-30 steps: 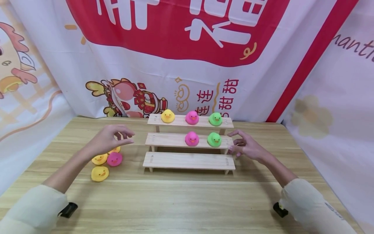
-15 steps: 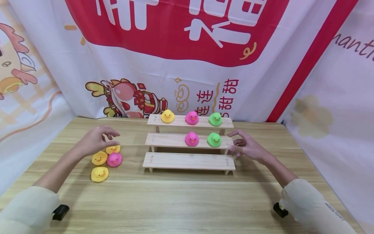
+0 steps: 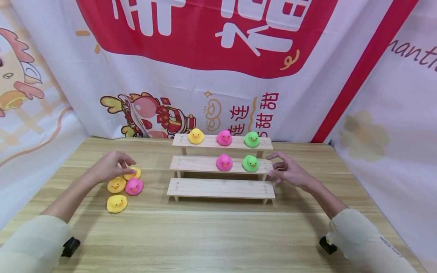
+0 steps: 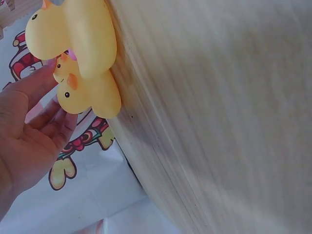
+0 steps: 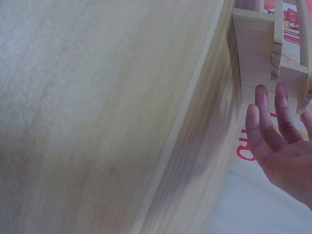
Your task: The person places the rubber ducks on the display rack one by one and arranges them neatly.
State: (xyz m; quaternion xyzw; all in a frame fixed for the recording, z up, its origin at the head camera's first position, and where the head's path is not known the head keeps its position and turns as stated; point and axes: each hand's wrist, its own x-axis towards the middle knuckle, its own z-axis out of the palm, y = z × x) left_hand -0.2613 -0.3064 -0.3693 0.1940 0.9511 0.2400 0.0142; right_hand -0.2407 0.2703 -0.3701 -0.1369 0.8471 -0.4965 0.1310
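Here, left fingers [image 3: 128, 159] at yellow duck [image 3: 136, 176], shelf edge [image 3: 172, 163] well apart

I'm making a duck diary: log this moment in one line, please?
left hand: at rear yellow duck | right hand: at wooden stand | on stand: five ducks

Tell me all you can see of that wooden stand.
The stand looks like pale, grained wood: three shelves rising in steps toward the back, on upright supports. It stands upright on the table, before the printed cloth. The top shelf bears a yellow duck, pink duck and green duck; the middle shelf, a second pink and green. The right hand is at its right end; contact is unclear.
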